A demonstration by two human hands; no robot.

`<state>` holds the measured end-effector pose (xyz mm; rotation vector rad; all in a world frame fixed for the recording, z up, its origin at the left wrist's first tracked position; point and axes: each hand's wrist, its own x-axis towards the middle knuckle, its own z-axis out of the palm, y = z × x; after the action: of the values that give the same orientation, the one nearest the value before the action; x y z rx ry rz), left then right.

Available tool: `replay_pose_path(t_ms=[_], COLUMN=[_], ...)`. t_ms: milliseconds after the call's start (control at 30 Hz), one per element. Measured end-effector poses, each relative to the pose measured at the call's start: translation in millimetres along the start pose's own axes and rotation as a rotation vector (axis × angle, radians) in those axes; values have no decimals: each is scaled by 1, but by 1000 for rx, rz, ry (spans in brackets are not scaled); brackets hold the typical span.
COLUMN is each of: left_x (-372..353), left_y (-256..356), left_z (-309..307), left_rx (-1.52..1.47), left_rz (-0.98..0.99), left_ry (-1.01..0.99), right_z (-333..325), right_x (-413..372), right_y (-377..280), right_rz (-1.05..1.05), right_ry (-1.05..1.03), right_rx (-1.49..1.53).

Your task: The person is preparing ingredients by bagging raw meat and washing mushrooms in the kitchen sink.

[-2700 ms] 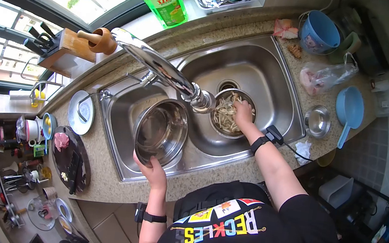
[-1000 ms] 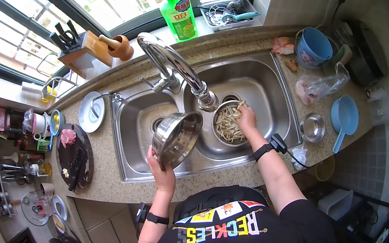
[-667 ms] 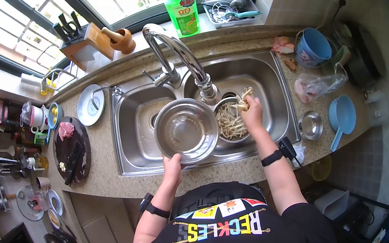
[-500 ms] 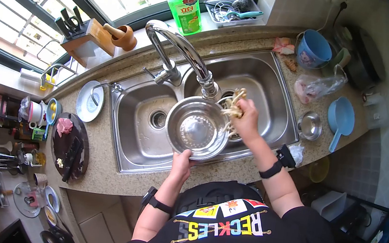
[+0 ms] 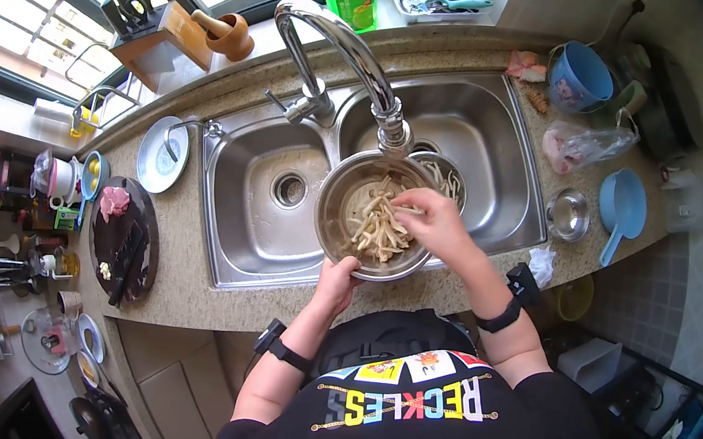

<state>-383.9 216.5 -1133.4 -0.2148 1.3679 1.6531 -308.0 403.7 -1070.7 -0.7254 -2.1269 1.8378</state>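
Observation:
My left hand (image 5: 336, 283) grips the near rim of a steel bowl (image 5: 331, 208), thumb on top, holding it over the sink below the faucet. A heap of pale, slender mushroom strips (image 5: 378, 234) lies in this bowl. My right hand (image 5: 436, 224) is over the bowl's right side, thumb and fingers apart and touching the upper strips; a strip shows beside the fingers. Behind, partly hidden by the first bowl and the hand, a second metal container (image 5: 461, 201) in the right basin holds more pale strips (image 5: 445, 179).
A chrome faucet (image 5: 340, 47) arches over the double sink (image 5: 228, 269). At left stand a white plate (image 5: 156, 170) and a dark cutting board (image 5: 149, 218) with pink meat (image 5: 114, 201) and a knife (image 5: 126, 264). At right are a small metal bowl (image 5: 569, 216) and blue ladle-like scoop (image 5: 622, 204).
My right hand has moved left from the second container to the held bowl. The strips it gripped now lie in that bowl, which was bare before. My left hand keeps its grip.

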Motion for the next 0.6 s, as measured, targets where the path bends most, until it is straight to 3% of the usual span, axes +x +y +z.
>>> replay_pose_path(t_ms=[67,200,300,400,433,533,600], left_x=[-1,-1,-13,-13,-3,14,12], left_y=[1,1,-2,0,2,5,16], left_z=[-2,-8,-13,-18,-27,-46,-48], left_rx=[-18,-28,-31,-84,-79,-63,-127], left_rz=[2,-10,19,67,83,109,151], left_ry=[5,9,31,98,165,263,385], right_z=[-11,-31,-45,-54,-58,-54,-49], right_x=[5,18,21,47,66,87,98], right_y=[5,11,37,110,149,208,234], right_rz=[-36,59,110,319,367,495,527], right_ry=[111,216,362,316,203,226,254], right_rx=[101,589,676,504,398,179,221])
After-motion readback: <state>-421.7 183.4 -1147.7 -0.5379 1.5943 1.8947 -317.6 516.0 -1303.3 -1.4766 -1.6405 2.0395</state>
